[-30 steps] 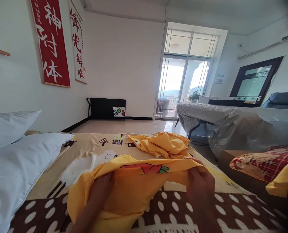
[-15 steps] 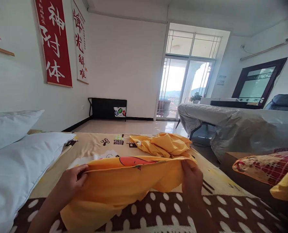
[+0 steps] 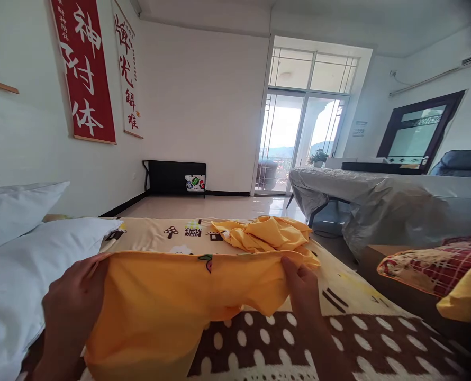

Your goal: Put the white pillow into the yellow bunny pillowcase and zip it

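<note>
A yellow pillowcase [image 3: 160, 296] with a small red and green print hangs stretched between my two hands over the bed. My left hand [image 3: 77, 296] pinches its upper left corner, close to the white pillow [image 3: 72, 243]. At the upper right, my right hand [image 3: 301, 280] is closed on the same edge, thumb on the near side. The cloth's lower part droops onto the brown blanket with white dots [image 3: 255, 338]. Just beyond lies a crumpled yellow cloth [image 3: 271, 233] on the patterned cream sheet [image 3: 140, 235].
A second white pillow [image 3: 17, 209] lies at the far left. To the right stand a brown box [image 3: 374, 259] with a red floral cloth [image 3: 422, 264] above it, and a table under plastic sheeting [image 3: 378, 196]. A black folded frame [image 3: 168, 177] leans by the far wall.
My left hand has moved left and slightly up, pulling the pillowcase edge wider and tauter. The large red print has gone from sight. My right hand has shifted slightly left.
</note>
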The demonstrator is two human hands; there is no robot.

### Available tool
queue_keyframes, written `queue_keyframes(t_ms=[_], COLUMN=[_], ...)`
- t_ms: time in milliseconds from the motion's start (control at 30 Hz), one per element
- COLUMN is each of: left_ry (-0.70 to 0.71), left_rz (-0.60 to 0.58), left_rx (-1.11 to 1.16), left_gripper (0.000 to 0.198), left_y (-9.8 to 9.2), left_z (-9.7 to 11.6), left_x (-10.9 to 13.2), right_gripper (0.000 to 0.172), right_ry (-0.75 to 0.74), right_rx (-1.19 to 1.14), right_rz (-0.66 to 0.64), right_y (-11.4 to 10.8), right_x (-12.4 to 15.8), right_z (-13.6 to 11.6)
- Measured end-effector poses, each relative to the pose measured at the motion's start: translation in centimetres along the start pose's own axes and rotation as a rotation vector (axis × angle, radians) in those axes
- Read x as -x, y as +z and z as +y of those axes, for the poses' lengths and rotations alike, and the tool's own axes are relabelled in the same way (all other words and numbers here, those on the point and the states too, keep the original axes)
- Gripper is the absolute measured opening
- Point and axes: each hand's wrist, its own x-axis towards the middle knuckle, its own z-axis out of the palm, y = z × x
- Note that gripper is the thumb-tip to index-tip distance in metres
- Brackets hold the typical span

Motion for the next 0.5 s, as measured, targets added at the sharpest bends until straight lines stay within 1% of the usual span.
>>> queue_keyframes(t_ms=[33, 67, 100, 133, 167, 200, 233, 267, 300, 333, 367, 400, 467, 500], left_ry=[-0.052, -0.064, -0.020, 0.082, 0.217, 0.376, 0.523, 0.642, 0.754, 0.829, 0.874, 0.897, 0.900, 0.898], left_rz=[-0.006, 0.001, 0.019, 0.041, 0.060, 0.046, -0.016, -0.120, -0.231, -0.312, -0.373, -0.410, -0.435, -0.442], left_rx=[-0.088, -0.151, -0.167, -0.127, -0.051, 0.044, 0.125, 0.180, 0.225, 0.271, 0.310, 0.339, 0.368, 0.373], left_gripper=[0.033, 0.034, 0.035, 0.036, 0.037, 0.039, 0.046, 0.056, 0.067, 0.073, 0.071, 0.060, 0.023, 0.014], left_y=[0.9, 1.7, 2.2, 2.6, 2.6, 2.5, 2.3, 2.1, 2.0, 2.1, 2.3, 2.6, 3.2, 3.4], left_z=[0.6, 1.3, 2.2, 3.3, 4.6, 6.0, 7.6, 9.1, 10.5, 11.7, 12.6, 13.3, 13.8, 13.7], left_x=[-0.6, -0.8, -0.6, -0.1, 0.8, 1.9, 3.1, 4.4, 5.5, 6.5, 7.2, 7.6, 7.9, 7.8], right_gripper=[0.040, 0.039, 0.037, 0.035, 0.032, 0.027, 0.021, 0.016, 0.014, 0.015, 0.015, 0.015, 0.014, 0.012], right_ry=[-0.007, -0.021, -0.048, -0.084, -0.123, -0.160, -0.193, -0.219, -0.239, -0.258, -0.274, -0.284, -0.293, -0.299], right_rx=[0.028, 0.073, 0.134, 0.206, 0.285, 0.360, 0.424, 0.470, 0.498, 0.509, 0.511, 0.510, 0.524, 0.547], right_rz=[-0.069, -0.143, -0.219, -0.303, -0.398, -0.499, -0.594, -0.674, -0.732, -0.767, -0.783, -0.792, -0.799, -0.799], right_y=[0.5, 1.0, 1.5, 2.1, 2.7, 3.1, 3.5, 3.9, 4.1, 4.2, 4.2, 4.2, 4.0, 3.9], right_x=[0.5, 1.1, 1.8, 2.7, 3.6, 4.6, 5.5, 6.4, 7.2, 7.9, 8.5, 8.9, 9.4, 9.5], right_z=[0.3, 0.5, 0.8, 0.9, 1.0, 1.0, 0.8, 0.6, 0.2, -0.1, -0.5, -0.8, -1.1, -1.2])
